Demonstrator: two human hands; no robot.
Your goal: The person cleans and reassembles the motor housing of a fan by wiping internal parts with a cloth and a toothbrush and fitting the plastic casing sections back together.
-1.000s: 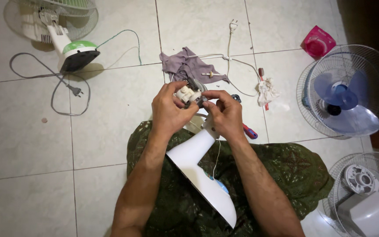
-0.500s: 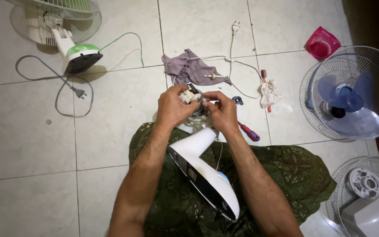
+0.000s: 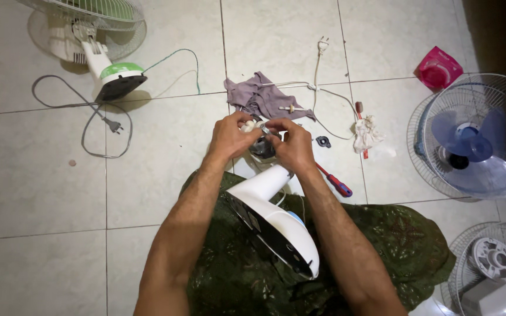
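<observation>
**Both hands on a small fan part above the white base**

Nearest you: your lap, covered in dark green patterned cloth (image 3: 376, 246). The white fan base (image 3: 276, 225) lies tilted across it, dark underside facing left, neck pointing up toward your hands.

Just past the neck: your left hand (image 3: 229, 136) and right hand (image 3: 291, 146) meet over a small dark motor part (image 3: 262, 146). Both hands are closed on it, fingertips pinched together at its top, where something small and pale shows between them. What exactly the fingertips grip is too small to tell. The part sits right above the base's neck, over the tiled floor (image 3: 165, 152).

Just right of your right wrist: a screwdriver with a red and blue handle (image 3: 336, 183) lies on the floor. A little farther, a small dark ring-shaped piece (image 3: 322, 141), and beside it a crumpled white rag (image 3: 368, 133).

Beyond your hands: a grey-purple cloth (image 3: 259, 96), with a white power cord (image 3: 320, 70) running up from it to its plug.

Far left: a green and white fan (image 3: 109, 70) lying down, its grey cord (image 3: 89, 120) looped on the tiles, plug loose.

Far right: a blue-bladed fan in its wire guard (image 3: 475, 137), a pink packet (image 3: 437, 67) above it. Bottom right corner: another wire guard with a grey-white motor housing (image 3: 496, 263).
</observation>
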